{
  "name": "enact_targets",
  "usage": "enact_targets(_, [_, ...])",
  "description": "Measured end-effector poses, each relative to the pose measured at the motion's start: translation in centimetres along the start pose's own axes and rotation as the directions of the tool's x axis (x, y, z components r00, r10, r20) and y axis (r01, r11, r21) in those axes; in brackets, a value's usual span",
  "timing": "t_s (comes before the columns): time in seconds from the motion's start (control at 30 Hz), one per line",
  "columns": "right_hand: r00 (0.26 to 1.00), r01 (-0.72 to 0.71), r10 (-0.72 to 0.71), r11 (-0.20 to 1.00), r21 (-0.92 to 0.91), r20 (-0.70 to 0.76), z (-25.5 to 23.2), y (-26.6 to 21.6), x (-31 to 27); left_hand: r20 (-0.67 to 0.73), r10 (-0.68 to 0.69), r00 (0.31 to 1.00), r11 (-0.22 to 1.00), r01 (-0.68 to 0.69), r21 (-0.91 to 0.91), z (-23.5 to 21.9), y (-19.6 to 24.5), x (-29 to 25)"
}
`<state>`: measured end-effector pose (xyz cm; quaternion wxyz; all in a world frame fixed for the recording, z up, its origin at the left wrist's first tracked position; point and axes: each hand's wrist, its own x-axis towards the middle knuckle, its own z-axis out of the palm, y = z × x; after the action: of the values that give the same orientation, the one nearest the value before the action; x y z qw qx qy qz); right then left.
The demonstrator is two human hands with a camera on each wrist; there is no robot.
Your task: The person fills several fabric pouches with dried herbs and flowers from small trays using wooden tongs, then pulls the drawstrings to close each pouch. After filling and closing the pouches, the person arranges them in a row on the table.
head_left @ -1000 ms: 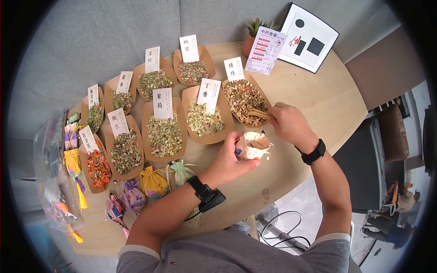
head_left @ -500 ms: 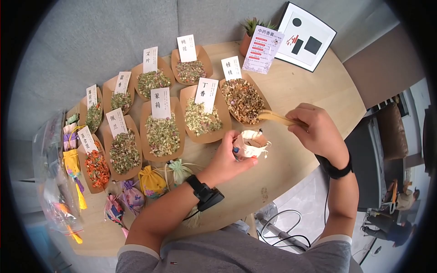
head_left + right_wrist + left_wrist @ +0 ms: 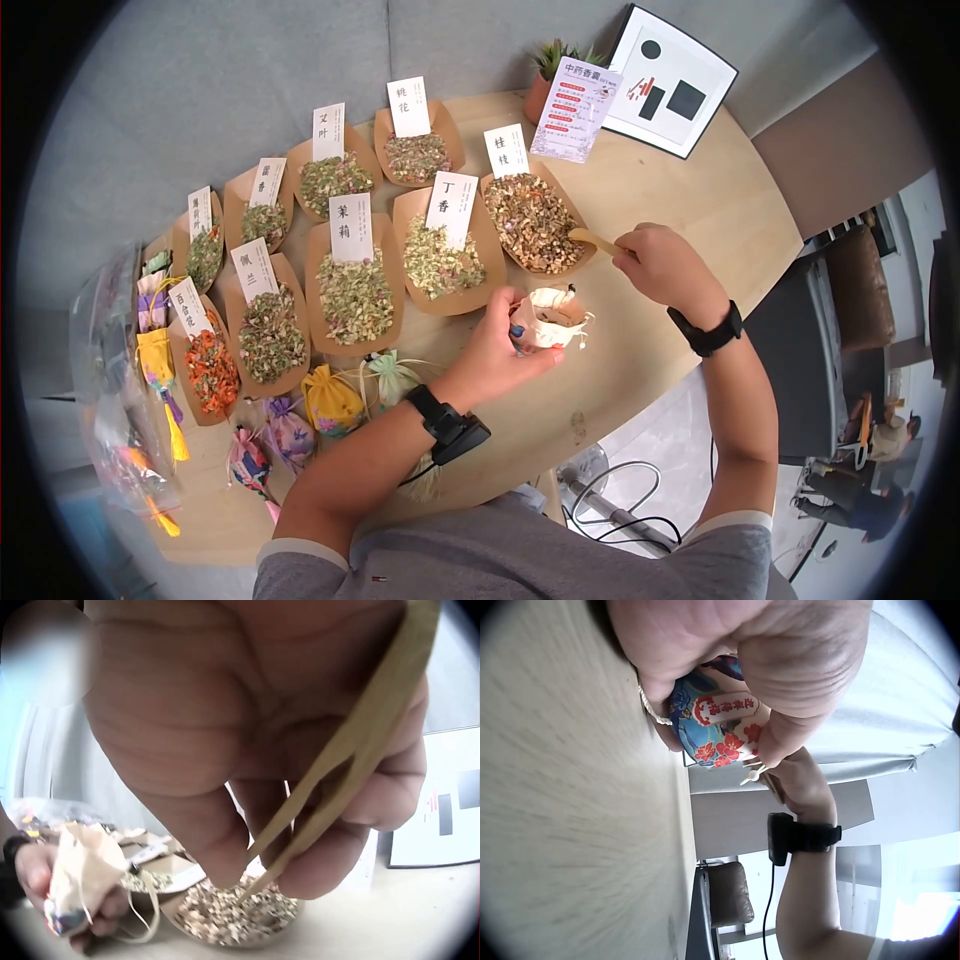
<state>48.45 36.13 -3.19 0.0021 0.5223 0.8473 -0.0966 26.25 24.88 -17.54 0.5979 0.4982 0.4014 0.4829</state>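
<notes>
My left hand [image 3: 497, 348] grips a small cream drawstring pouch [image 3: 553, 318] with its mouth open upward. Blue and red flower prints and a label show on the pouch [image 3: 724, 712] in the left wrist view. Wooden tongs [image 3: 600, 242] are pinched in my right hand [image 3: 672, 270], their tips at the right rim of a brown paper tray [image 3: 550, 176] of chopped brown herb pieces [image 3: 535, 222]. From the right wrist, the two prongs of the tongs [image 3: 337, 765] stand slightly apart, and nothing shows between their tips.
Several more paper trays of dried herbs with upright cards spread leftward, including pale petals [image 3: 445, 262] and orange ones [image 3: 211, 362]. Filled pouches, such as a yellow one [image 3: 333, 398], lie at the front left. A leaflet [image 3: 577, 108], potted plant and framed picture [image 3: 668, 85] stand at the back.
My right hand first drew right, away from the tray with the tongs, turning at the wrist, then came partway back left. The left hand and pouch stay nearly in place.
</notes>
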Motion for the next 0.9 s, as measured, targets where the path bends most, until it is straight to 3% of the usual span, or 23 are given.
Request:
enact_targets(0.07, [0.999, 0.006, -0.006, 1.0, -0.009, 0.034, 1.2, -0.1, 0.7, 0.012, -0.023, 1.0, 1.0, 0.023, 0.009, 0.0, 0.0, -0.1])
enact_targets(0.23, [0.992, 0.071, -0.074, 0.997, 0.029, 0.102, 1.7, -1.6, 1.2, -0.003, 0.072, 0.997, 0.997, -0.072, -0.023, 0.2, -0.7, 0.1])
enact_targets(0.5, [0.976, 0.218, -0.218, 0.976, 0.011, -0.003, 2.5, -2.5, 0.6, 0.004, 0.03, 1.0, 1.0, -0.03, 0.01, 0.1, 0.2, -0.1])
enact_targets(0.9, [0.974, 0.193, -0.194, 0.981, -0.021, -0.12, 3.2, -2.5, 0.6, 0.01, 0.033, 0.999, 0.999, -0.032, -0.005, 0.1, 0.5, -0.1])
